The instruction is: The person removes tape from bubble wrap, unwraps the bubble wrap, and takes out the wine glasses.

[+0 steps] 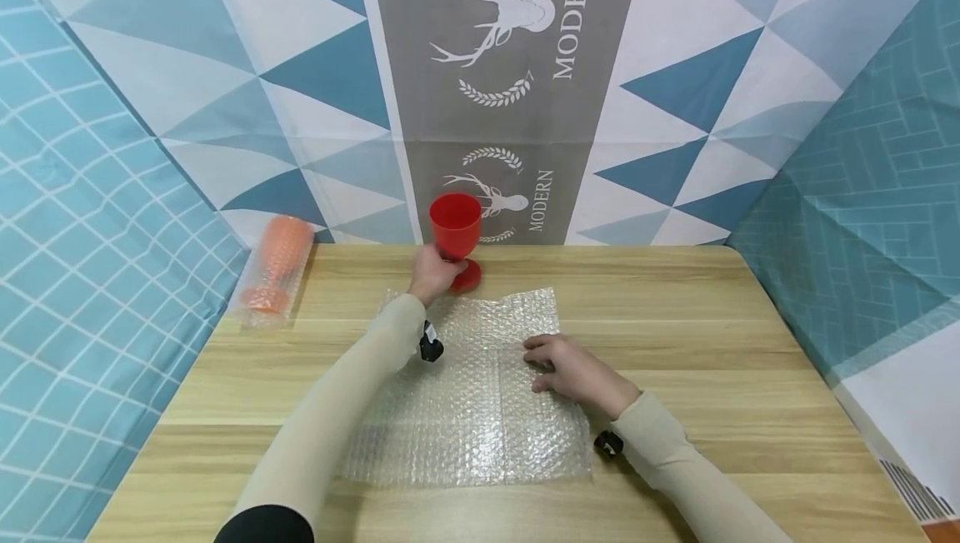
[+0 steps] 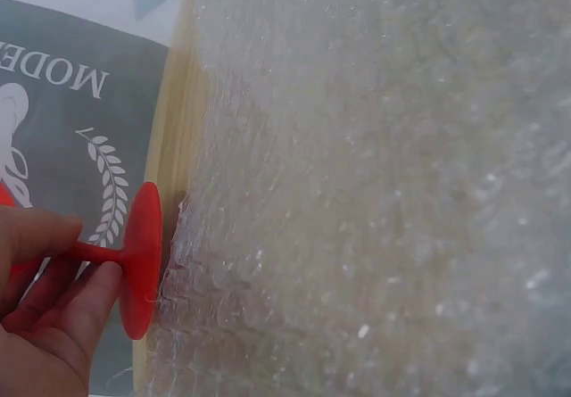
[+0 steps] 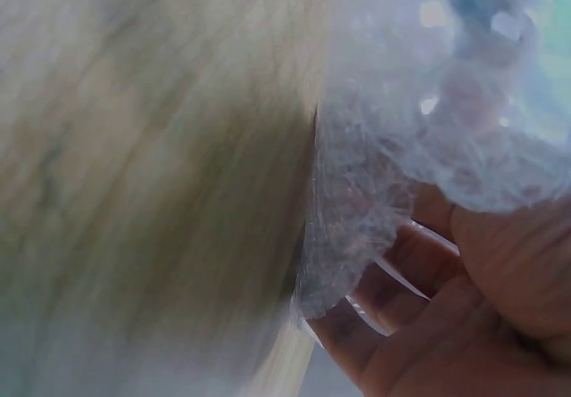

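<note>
By its stem, my left hand (image 1: 435, 272) grips a red goblet (image 1: 456, 231) at the far side of the table; the cup faces up and tilts slightly. In the left wrist view, thumb and fingers pinch the thin stem just beside the round red foot (image 2: 141, 263). A clear sheet of bubble wrap (image 1: 457, 418) lies spread in front of the goblet. My right hand (image 1: 573, 368) is at the sheet's right part, fingers loosely bent and thumb apart. In the right wrist view, its fingers (image 3: 393, 299) lie along the bubble wrap (image 3: 352, 210) edge.
An orange goblet wrapped in bubble wrap (image 1: 276, 264) lies at the table's far left corner. The wooden table (image 1: 675, 310) meets a patterned cloth backdrop (image 1: 517, 118) behind, with blue cloth (image 1: 97, 276) on the left and more on the right.
</note>
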`<state>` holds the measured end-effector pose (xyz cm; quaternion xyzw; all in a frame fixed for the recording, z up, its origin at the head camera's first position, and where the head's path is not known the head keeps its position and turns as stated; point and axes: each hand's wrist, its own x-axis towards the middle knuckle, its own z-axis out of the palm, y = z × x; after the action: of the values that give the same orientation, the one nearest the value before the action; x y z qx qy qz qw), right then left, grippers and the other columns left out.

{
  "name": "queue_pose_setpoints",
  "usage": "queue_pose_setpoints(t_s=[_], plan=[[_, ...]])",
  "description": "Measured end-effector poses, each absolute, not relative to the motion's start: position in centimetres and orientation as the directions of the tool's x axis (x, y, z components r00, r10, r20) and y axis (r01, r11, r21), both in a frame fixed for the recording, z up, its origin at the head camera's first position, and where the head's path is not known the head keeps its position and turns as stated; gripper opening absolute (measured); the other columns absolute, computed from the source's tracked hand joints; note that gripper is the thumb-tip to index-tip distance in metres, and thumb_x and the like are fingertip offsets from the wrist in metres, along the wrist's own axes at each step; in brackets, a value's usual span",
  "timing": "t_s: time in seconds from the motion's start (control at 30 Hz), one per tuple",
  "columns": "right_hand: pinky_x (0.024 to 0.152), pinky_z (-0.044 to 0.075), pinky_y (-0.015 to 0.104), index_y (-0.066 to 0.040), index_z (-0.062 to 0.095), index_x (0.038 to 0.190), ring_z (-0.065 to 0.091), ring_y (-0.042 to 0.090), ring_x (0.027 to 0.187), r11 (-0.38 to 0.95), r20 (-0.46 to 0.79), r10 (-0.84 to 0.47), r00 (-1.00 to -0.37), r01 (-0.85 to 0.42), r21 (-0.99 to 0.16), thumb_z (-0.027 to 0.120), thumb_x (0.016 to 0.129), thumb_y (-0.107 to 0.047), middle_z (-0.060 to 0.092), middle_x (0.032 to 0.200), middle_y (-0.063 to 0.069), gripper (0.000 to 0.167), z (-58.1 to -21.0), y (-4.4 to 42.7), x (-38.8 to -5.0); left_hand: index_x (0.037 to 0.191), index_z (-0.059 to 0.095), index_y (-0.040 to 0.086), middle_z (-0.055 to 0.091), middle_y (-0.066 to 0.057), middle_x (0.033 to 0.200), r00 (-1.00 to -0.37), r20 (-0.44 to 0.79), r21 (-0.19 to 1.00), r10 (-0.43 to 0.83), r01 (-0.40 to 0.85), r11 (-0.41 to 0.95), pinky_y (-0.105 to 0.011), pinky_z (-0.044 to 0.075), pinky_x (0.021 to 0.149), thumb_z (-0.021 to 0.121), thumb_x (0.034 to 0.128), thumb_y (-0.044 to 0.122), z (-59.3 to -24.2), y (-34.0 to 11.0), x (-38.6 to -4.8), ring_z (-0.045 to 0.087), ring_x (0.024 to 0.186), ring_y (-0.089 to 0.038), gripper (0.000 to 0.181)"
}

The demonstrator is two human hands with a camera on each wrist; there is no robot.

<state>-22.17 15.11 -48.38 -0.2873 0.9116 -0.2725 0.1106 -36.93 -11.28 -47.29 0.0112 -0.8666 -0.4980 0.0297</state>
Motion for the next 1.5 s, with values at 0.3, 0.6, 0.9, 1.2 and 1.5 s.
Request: queue_pose_setpoints(t_s=[0.3,0.6,0.9,1.2,1.5], plan=[[0.112,0.046,0.054,0.004,0.070,0.125,0.055,0.045,0.134,0.687,-0.048,-0.579,-0.814,-0.456,-0.565,0.083,0.083,-0.014,0.058,0.145,0.022,0.047,-48.4,15.2,-22.2,0.106,0.067,-0.004,0.071,-0.020,0.108,-0.997,0.040,0.851,-0.061,0.002,0.525,-0.045,0.057,0.095,0.075,0.0868,0.005,-47.4,-10.9,-37.9,0.066,0.099,-0.033,0.023],[0.112,0.047,0.053,0.003,0.070,0.125,0.055,0.044,0.134,0.692,-0.052,-0.573,-0.818,-0.449,-0.566,0.084,0.082,-0.014,0.058,0.145,0.022,0.048,-48.6,15.1,-22.2,0.103,0.068,-0.005,0.072,-0.021,0.104,-0.996,0.049,0.825,-0.080,-0.004,0.565,-0.044,0.057,0.094,0.075,0.0853,0.005,-48.0,-10.1,-39.0,0.065,0.096,-0.034,0.021],[0.111,0.047,0.053,0.002,0.070,0.124,0.056,0.044,0.133,0.689,-0.044,-0.574,-0.818,-0.453,-0.565,0.084,0.081,-0.015,0.059,0.145,0.021,0.048,-48.5,15.3,-22.0,0.109,0.067,-0.004,0.073,-0.021,0.109,-0.997,0.029,0.825,-0.071,-0.016,0.565,-0.045,0.057,0.097,0.075,0.0865,0.005,-47.9,-8.9,-39.3,0.067,0.099,-0.035,0.025],[0.110,0.048,0.053,0.002,0.071,0.124,0.057,0.044,0.131,0.691,-0.033,-0.577,-0.816,-0.466,-0.553,0.085,0.080,-0.016,0.060,0.143,0.021,0.049,-48.6,15.3,-22.0,0.112,0.065,-0.006,0.072,-0.021,0.112,-0.998,0.019,0.829,-0.059,-0.017,0.560,-0.045,0.055,0.101,0.077,0.0861,0.008,-48.3,-7.6,-40.0,0.065,0.103,-0.036,0.032],[0.111,0.047,0.052,0.003,0.071,0.123,0.057,0.043,0.132,0.687,-0.035,-0.576,-0.816,-0.461,-0.561,0.084,0.081,-0.015,0.060,0.143,0.020,0.048,-48.7,15.2,-22.3,0.114,0.064,-0.006,0.071,-0.021,0.114,-0.999,0.017,0.834,-0.049,-0.013,0.551,-0.044,0.054,0.102,0.074,0.0870,0.004,-48.4,-7.0,-40.4,0.064,0.103,-0.036,0.030]])
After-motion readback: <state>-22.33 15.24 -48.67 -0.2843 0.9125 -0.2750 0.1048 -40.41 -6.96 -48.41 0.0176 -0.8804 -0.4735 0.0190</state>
